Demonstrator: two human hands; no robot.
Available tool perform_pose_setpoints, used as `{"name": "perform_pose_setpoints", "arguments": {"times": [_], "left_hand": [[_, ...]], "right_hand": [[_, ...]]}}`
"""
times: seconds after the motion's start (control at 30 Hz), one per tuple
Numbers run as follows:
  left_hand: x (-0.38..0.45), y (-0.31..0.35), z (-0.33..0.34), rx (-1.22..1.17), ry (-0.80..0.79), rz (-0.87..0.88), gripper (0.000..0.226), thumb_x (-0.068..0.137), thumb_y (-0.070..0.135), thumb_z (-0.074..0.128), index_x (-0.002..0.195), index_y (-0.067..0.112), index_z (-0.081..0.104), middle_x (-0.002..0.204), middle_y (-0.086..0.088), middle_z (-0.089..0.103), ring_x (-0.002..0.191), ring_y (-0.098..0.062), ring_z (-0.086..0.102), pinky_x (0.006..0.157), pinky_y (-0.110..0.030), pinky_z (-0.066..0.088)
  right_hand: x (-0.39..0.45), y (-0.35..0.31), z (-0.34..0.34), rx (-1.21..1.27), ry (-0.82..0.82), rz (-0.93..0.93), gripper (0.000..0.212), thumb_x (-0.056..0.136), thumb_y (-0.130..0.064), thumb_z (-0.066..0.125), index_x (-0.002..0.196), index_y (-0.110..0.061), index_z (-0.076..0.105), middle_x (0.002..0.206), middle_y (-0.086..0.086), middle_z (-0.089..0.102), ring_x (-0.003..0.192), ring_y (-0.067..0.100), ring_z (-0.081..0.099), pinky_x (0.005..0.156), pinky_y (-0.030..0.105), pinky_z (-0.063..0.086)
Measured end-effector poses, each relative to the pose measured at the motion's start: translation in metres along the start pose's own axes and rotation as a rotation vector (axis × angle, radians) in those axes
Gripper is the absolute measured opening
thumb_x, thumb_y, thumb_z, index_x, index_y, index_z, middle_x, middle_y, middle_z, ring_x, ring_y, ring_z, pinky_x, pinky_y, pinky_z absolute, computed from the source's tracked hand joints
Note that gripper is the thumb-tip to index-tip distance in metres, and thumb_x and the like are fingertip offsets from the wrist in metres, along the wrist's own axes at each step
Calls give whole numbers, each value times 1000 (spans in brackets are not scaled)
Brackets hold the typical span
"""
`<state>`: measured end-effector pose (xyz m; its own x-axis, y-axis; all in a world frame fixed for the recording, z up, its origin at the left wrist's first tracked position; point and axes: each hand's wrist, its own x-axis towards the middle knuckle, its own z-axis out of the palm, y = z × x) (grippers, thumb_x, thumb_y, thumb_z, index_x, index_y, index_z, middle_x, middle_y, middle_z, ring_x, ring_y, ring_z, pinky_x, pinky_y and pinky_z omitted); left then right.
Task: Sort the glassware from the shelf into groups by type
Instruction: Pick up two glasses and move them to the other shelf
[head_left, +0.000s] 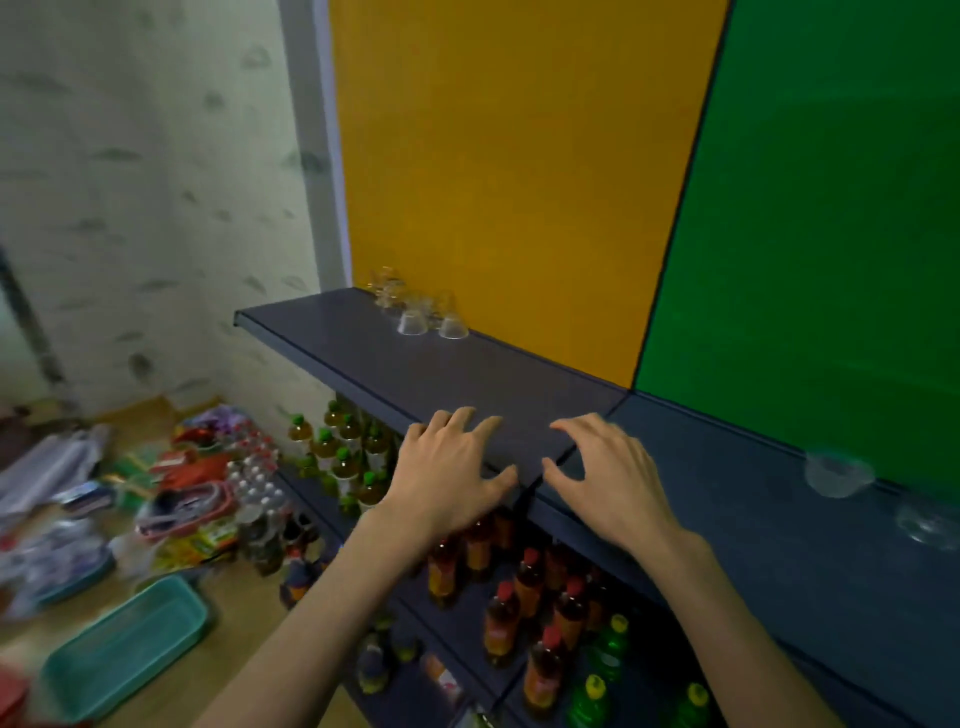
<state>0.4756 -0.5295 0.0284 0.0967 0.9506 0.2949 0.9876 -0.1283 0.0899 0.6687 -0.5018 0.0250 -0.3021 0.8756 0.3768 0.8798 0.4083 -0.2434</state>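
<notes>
Head view: both hands are out over the front edge of the dark shelf (405, 364), right at the seam between its two sections.
Left hand (447, 467): fingers spread and lightly bent, tips resting on the shelf top near its front edge, nothing held.
Right hand (608, 473): fingers spread and curved like a claw, thumb out to the left, just over the shelf surface, holding nothing.
Small glasses (415, 306): a cluster of clear upturned pieces at the back edge of the left section, against the yellow panel (519, 156), well apart from both hands.
Glass bowls (839, 473): two clear, blurred pieces at the back edge of the right section, by the green panel (831, 208).
Below: bottles (519, 597) on lower shelves; a teal tray (124, 649) on the floor.
</notes>
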Motion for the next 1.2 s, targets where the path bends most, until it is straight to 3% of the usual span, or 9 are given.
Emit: {"name": "perform_pose_setpoints", "arguments": {"times": [0.33, 0.63, 0.93, 1.2], "left_hand": [[3, -158, -4, 16, 7, -117, 71, 93, 68, 37, 155, 34, 31, 158, -1, 37, 141, -25, 37, 108, -42, 34], [67, -278, 19, 18, -10, -134, 70, 93, 67, 37, 155, 33, 31, 157, 0, 38, 139, -25, 40, 107, -42, 37], [186, -398, 23, 56, -66, -77, 71, 94, 66, 40, 155, 32, 30, 158, -1, 36, 141, -27, 37, 109, -45, 35], [279, -446, 49, 1, -67, 36, 70, 94, 66, 41, 155, 31, 32, 155, 0, 40, 137, -27, 41, 107, -47, 37]], "right_hand": [[94, -113, 74, 25, -39, -47, 50, 94, -51, 52, 139, -28, 49, 138, -6, 53, 125, 19, 50, 100, 39, 41], [207, -174, 153, 81, -10, -6, 49, 94, -48, 55, 139, -28, 49, 137, -3, 54, 123, 20, 52, 95, 38, 45], [337, -200, 213, 122, 29, 118, 52, 93, -47, 57, 140, -26, 49, 138, -2, 54, 125, 22, 52, 93, 38, 44], [390, -193, 237, 30, 33, 256, 53, 93, -47, 58, 140, -25, 48, 140, -1, 54, 125, 23, 53, 91, 38, 46]]}}
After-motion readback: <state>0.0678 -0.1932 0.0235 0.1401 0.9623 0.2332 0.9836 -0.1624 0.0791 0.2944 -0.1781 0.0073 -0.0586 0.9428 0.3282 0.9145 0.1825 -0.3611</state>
